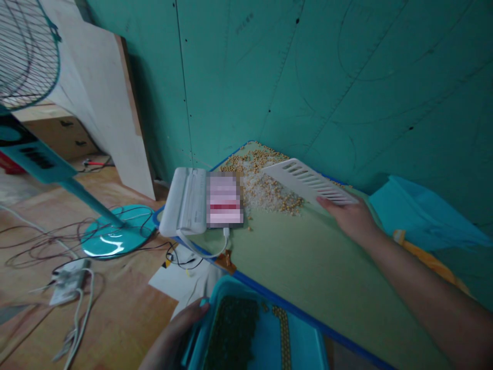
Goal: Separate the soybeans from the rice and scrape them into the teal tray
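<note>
My right hand (pixel 352 218) is stretched out over a green mat (pixel 308 267) and grips the near end of a white slotted scraper (pixel 308 182). The scraper's far edge rests against a heap of yellow beans mixed with white grains (pixel 265 182) at the mat's far corner. My left hand (pixel 173 336) holds the left rim of a blue plastic tray (pixel 296 344) at the bottom of the view. Inside the tray lie a patch of small dark green beans (pixel 233 331) and a thin row of yellow beans (pixel 284 329).
A white power bank (pixel 187 201) and a phone (pixel 224 200) with a white cable lie on the mat's left corner. A teal standing fan (pixel 38 154) stands on the wooden floor at left, among loose wires and a power strip (pixel 69 285). Teal wall panels close off the back.
</note>
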Demonstrator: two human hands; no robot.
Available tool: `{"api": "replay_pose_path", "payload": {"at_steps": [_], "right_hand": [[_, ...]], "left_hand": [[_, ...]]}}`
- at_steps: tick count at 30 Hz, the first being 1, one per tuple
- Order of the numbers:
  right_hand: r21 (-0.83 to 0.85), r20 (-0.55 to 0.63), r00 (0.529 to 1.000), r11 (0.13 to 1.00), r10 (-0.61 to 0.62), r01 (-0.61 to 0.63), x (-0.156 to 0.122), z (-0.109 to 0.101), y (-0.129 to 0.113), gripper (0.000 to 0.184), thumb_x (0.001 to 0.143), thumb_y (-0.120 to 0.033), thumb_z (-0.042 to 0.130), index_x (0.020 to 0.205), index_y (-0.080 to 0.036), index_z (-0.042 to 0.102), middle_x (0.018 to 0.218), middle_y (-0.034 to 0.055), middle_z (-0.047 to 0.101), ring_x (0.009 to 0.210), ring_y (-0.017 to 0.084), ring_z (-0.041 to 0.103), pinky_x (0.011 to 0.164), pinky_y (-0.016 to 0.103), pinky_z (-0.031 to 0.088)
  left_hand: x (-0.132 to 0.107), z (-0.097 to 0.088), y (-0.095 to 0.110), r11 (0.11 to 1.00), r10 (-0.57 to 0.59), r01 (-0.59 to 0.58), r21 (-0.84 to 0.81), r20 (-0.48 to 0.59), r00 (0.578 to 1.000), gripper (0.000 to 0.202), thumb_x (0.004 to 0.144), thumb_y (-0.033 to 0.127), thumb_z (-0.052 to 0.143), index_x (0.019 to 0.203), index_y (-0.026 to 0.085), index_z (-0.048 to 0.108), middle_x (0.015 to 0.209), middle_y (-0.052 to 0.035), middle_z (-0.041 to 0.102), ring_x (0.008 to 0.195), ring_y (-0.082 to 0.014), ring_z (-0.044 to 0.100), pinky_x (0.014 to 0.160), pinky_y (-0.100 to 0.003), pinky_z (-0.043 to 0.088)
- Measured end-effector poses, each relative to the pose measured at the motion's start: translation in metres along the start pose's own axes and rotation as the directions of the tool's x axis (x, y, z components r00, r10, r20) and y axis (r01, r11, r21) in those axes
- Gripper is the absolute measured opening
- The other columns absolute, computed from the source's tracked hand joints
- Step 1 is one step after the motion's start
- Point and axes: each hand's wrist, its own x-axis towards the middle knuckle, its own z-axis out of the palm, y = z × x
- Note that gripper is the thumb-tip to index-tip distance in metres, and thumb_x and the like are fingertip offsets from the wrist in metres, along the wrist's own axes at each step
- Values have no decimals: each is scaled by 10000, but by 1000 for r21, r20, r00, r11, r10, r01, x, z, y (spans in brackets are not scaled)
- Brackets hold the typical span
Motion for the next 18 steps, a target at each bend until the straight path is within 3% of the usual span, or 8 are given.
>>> {"api": "replay_pose_path", "payload": {"at_steps": [4, 7, 12, 18], "right_hand": [[52, -29, 995, 994, 100, -99, 2, -6, 8, 105, 674, -294, 656, 745, -217, 662, 800, 21, 704, 863, 224, 638, 842, 392, 475], [198, -40, 984, 967, 174, -162, 3, -7, 21, 167, 659, -283, 674, 808, -214, 644, 859, 19, 698, 940, 225, 612, 891, 415, 438], [504, 108, 940, 797, 323, -332, 12, -5, 36, 228, 658, -231, 667, 874, -242, 597, 965, 9, 677, 939, 226, 615, 785, 416, 512], [564, 121, 924, 741, 362, -364, 21, -6, 56, 190, 706, -176, 589, 881, -249, 586, 939, 15, 682, 899, 223, 634, 740, 424, 536]], "left_hand": [[0, -1, 0, 999, 13, -13, 47, 4, 1000, 253, 597, 96, 693, 833, 184, 710, 457, 12, 698, 674, -238, 667, 633, -230, 502], [0, 0, -1, 998, 14, -15, 58, 12, 1000, 240, 605, 117, 696, 830, 197, 708, 455, 21, 695, 632, -233, 660, 613, -248, 508], [0, 2, -3, 999, 17, -17, 48, 11, 1000, 210, 597, 164, 709, 807, 182, 704, 479, -5, 706, 743, -266, 663, 617, -252, 516], [1, 0, -3, 999, 26, -26, 28, 6, 1000, 153, 602, 154, 696, 747, 204, 699, 475, 5, 701, 779, -274, 661, 652, -264, 521]]}}
